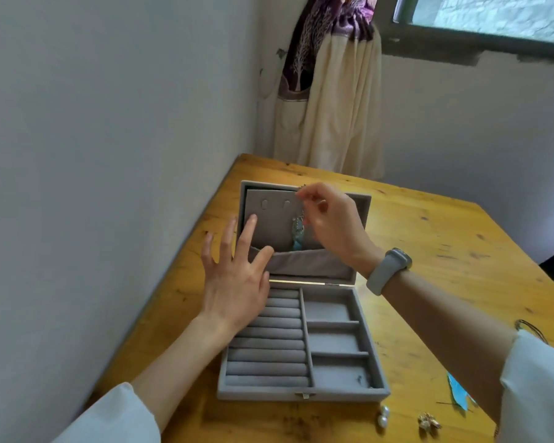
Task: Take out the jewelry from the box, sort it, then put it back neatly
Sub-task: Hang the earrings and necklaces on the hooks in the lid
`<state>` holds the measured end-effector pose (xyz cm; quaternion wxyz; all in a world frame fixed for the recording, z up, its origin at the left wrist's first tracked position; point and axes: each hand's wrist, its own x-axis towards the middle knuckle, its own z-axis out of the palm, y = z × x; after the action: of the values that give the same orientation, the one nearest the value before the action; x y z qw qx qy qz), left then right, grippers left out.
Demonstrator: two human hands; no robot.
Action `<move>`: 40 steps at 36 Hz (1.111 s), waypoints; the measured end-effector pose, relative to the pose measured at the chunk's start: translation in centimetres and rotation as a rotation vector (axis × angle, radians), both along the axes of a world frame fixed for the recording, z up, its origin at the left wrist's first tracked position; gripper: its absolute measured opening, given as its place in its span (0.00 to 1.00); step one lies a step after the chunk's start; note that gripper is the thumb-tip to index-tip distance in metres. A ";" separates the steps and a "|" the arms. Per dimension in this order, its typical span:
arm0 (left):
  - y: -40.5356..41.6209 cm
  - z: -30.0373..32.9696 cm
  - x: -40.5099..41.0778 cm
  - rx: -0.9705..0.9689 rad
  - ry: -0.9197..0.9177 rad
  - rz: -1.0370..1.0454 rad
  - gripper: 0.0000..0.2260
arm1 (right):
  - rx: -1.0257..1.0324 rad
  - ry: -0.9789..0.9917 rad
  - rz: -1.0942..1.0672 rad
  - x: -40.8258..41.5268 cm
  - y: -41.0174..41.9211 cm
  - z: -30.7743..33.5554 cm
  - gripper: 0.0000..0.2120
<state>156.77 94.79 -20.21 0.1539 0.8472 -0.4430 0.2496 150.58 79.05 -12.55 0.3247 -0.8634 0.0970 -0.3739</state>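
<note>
A grey velvet jewelry box (pixel 333 393) lies open on the wooden table, its lid (pixel 359 212) standing upright at the back. A thin chain with a blue-green pendant (pixel 297 233) hangs in front of the lid's grey panel, above the lid pocket. My right hand (pixel 330 222) pinches the top of that chain at the lid's upper edge. Fingers spread and straight, my left hand (pixel 237 266) touches the left part of the lid panel. The ring rolls and the three right compartments of the tray look bare.
Loose pieces lie at the table's near right: two pearls (pixel 383 415), a gold brooch (pixel 428 422), a blue feather piece (pixel 459 394) and dark cords (pixel 530 327). A wall runs along the table's left side. A curtain (pixel 330 100) hangs behind the far edge.
</note>
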 end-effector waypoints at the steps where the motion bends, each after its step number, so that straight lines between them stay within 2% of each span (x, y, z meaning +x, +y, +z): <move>1: 0.1 -0.1 0.1 0.000 0.006 -0.007 0.16 | -0.008 0.021 -0.001 0.1 -0.1 -0.4 0.07; 7: 0.4 -0.6 0.5 -0.024 0.063 -0.075 0.17 | 0.061 0.086 0.066 0.7 0.4 -1.5 0.08; 11: 0.4 -0.8 0.7 -0.050 0.107 -0.113 0.17 | 0.131 -0.024 0.069 2.0 1.6 -1.1 0.07; 18: 0.3 -1.3 0.8 -0.111 0.197 -0.185 0.21 | 0.187 -0.215 -0.074 3.6 3.2 -1.7 0.05; 22: 0.3 -1.6 0.7 -0.139 0.245 -0.220 0.18 | 0.249 -0.264 -0.118 4.1 4.0 -2.1 0.04; 27: 0.4 -1.8 0.5 -0.154 0.275 -0.252 0.19 | 0.332 -0.308 -0.156 4.5 4.3 -2.0 0.05; 30: 0.5 -1.8 0.6 -0.152 0.272 -0.257 0.18 | 0.242 -0.298 -0.157 4.7 4.3 -2.4 0.04; 34: 0.6 -1.8 0.5 -0.162 0.269 -0.262 0.17 | 0.008 -0.274 -0.175 4.3 4.2 -3.2 0.03; 40: 0.8 -1.8 0.4 -0.171 0.283 -0.271 0.18 | -0.091 -0.237 -0.165 3.1 4.4 -4.4 0.07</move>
<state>157.13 95.54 -21.98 0.3181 0.7903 -0.5041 0.1419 153.72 83.46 -16.97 0.2626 -0.8161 0.1119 -0.5025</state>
